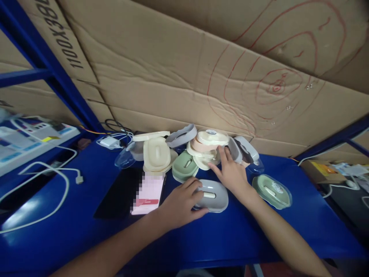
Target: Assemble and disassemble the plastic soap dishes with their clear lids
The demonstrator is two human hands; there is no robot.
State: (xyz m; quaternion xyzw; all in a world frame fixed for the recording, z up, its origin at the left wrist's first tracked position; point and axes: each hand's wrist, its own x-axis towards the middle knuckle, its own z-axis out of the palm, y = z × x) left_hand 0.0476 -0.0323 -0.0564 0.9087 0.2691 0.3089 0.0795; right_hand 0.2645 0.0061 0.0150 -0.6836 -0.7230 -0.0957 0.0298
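A grey oval soap dish (220, 196) with a cream bar in its middle lies on the blue table in front of me. My left hand (186, 202) grips its left end, fingers over the far rim and thumb at the near edge. Farther back, my right hand (230, 167) reaches into a pile of plastic parts. Its fingers are apart, beside a cream piece (206, 159) and below a stacked peach piece (204, 145); whether they touch is unclear. Just behind the grey dish sits a green dish (184, 165), also with a bar.
At right lies a green dish with a clear cover (272, 190). Cream lids (157, 154), grey rings (183, 135) and clear covers (125, 158) crowd the back against cardboard (161, 77). A lit phone (150, 192) lies left, near a white cable (67, 184).
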